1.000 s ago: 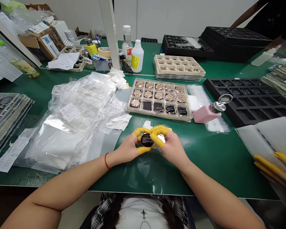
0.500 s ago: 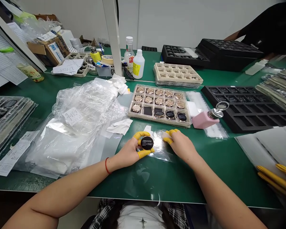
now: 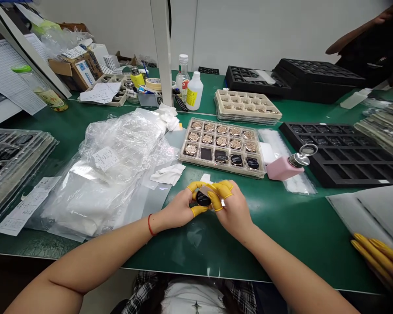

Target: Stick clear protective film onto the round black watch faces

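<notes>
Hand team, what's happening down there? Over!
Left hand holding black disc. Right hand at its edge, partly hiding it. Pink bottle apart, off to the right.

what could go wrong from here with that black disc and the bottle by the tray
The left hand holds the black disc at its edge, the right hand close against it, so it might slip or get scuffed. The pink bottle stands close to the tray of round pieces, so a knock could perhaps tip it onto them.
</notes>
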### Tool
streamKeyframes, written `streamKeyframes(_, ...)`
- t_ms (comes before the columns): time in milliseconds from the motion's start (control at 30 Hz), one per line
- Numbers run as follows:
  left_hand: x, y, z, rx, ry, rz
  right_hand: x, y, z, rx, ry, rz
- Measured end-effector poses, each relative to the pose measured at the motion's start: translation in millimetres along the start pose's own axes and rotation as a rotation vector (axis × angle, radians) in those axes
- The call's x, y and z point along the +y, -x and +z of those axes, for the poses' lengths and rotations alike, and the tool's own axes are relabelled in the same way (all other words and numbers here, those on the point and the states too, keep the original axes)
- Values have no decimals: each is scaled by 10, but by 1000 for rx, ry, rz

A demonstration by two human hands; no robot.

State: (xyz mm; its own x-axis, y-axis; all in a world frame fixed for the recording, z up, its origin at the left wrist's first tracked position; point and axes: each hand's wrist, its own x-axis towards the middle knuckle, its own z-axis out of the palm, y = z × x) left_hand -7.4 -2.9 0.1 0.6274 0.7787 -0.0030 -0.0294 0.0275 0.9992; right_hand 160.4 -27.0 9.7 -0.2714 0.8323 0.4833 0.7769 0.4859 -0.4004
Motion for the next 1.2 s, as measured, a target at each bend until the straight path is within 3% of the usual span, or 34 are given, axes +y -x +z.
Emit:
streamKeyframes(267, -64, -18, 18, -63, 38, -57, 35, -30, -67, 1, -54, 86)
streamKeyframes(400, -26, -34, 11, -14, 48, -96, 367, 34, -159, 3, -288, 292)
streamKeyframes(467, -2, -41, 6, 19, 30, -108, 642, 96, -176, -26, -232, 408)
streamKeyframes(533, 3, -44, 6, 43, -2, -110, 846, 143, -163, -51, -5, 447)
streamKeyframes(600, -14, -45, 11, 56, -11, -111, 870, 150, -128, -38, 151, 427)
streamKeyframes(667, -46, -47, 16, 56, 13, -114, 701, 102, -84, -68, 64, 371)
streamKeyframes(767, -85, -58, 7, 43, 106, -105, 319, -94, -17, -244, -282, 313)
streamKeyframes(833, -90, -71, -11, 49, 124, -121, 190, -316, 27, -258, -360, 328)
streamKeyframes(967, -73, -88, -49, 75, 45, -183, 416, -847, 154, 21, -168, 358)
streamKeyframes(1100, -87, -79, -51, 32, -3, -195, 720, -1179, 344, -14, 139, 358)
streamKeyframes(1200, -105, -68, -47, 4, -22, -182, 702, -1272, 477, -12, 292, 251)
